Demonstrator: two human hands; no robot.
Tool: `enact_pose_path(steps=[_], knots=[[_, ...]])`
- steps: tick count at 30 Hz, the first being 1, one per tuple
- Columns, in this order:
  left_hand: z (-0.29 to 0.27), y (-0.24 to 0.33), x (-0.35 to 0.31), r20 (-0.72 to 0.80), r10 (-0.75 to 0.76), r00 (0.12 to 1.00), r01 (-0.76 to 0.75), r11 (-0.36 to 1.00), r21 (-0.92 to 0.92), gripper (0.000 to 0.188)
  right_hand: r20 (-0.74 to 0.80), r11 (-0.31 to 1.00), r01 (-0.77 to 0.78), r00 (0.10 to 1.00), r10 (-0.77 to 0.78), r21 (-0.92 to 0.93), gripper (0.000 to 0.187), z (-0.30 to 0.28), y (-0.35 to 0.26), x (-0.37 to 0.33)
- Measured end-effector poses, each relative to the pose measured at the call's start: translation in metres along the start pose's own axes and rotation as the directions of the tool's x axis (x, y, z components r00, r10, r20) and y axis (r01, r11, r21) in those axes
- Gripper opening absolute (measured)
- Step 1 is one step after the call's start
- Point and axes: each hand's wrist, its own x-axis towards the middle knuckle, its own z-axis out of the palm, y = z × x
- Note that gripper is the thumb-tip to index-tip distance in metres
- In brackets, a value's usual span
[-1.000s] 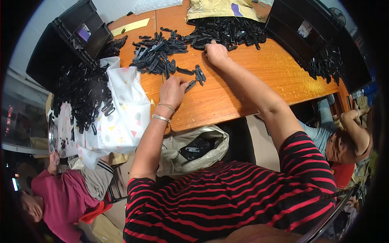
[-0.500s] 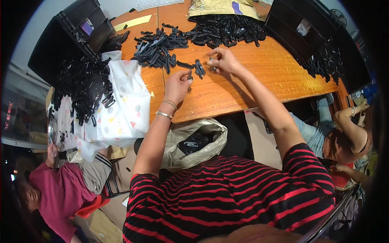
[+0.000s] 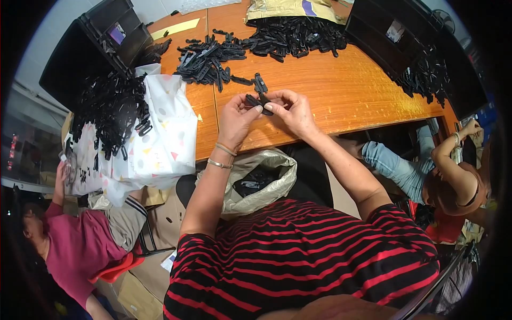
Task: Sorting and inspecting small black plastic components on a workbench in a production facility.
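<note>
My left hand [image 3: 238, 116] and my right hand [image 3: 294, 113] meet above the near part of the table. Each pinches a small, narrow black plastic piece. The left hand's black piece [image 3: 253, 101] touches or nearly touches the right hand's black piece [image 3: 264, 99]; I cannot tell whether they are joined. Just beyond the fingertips lie a few dark grey strips [image 3: 260, 82], side by side, and one loose strip [image 3: 241, 80]. Farther left is a heap of long dark strips [image 3: 205, 64]. Another heap of black pieces [image 3: 293, 40] spills from a yellowish bag [image 3: 293, 9].
Black bins stand at the left [image 3: 80, 50] and right [image 3: 394, 37], pieces spilling out. A patterned white plastic sheet [image 3: 168, 122] hangs over the left edge. Below the table edge, an open woven sack [image 3: 285, 184] holds dark pieces. People sit at left [image 3: 88, 245] and right [image 3: 453, 181].
My hands, apart before, have come together, the right moving left and nearer to me. The pieces they hold now meet or almost meet. The view has shifted slightly.
</note>
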Motion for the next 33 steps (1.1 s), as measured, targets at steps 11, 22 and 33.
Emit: enact_pose_path(steps=[11,22,33], knots=[[-0.001,-0.002,-0.005,0.023,0.159,0.987,-0.161,0.98,0.114,0.027,-0.002,0.935,0.212,0.975,-0.222,-0.284,0.021,0.001,-0.013,-0.002],[0.017,0.004,-0.024,0.01,0.258,0.966,-0.258,0.959,0.116,0.039,0.009,0.804,0.381,0.906,-0.424,-0.456,0.021,0.005,-0.023,-0.01],[0.011,-0.004,-0.021,-0.091,0.288,0.953,-0.272,0.949,0.161,0.027,0.037,0.753,0.409,0.888,-0.457,-0.515,0.023,0.005,-0.026,-0.013]])
